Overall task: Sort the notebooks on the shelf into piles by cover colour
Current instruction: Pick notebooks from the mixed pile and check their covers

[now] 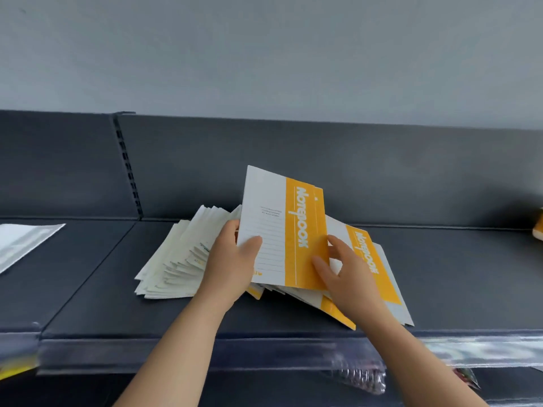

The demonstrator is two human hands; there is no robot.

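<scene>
On the dark grey shelf (pixel 97 289) I hold up a tilted bundle of white-and-yellow notebooks (pixel 279 230). My left hand (pixel 232 259) grips its left edge, thumb on the front cover. My right hand (pixel 343 268) pinches the yellow strip at the lower right edge. Under and to the right lie more yellow-striped notebooks (pixel 379 271), fanned flat on the shelf. To the left sits a slumped stack of notebooks (pixel 179 257) showing mostly white covers and page edges; their cover colour is hard to tell.
A white sheet or booklet (pixel 23 242) lies at the far left of the shelf. A yellow object (pixel 539 227) shows at the right edge. The shelf has a dark back panel (pixel 382 171) and a clear price rail (pixel 484 351) along its front edge.
</scene>
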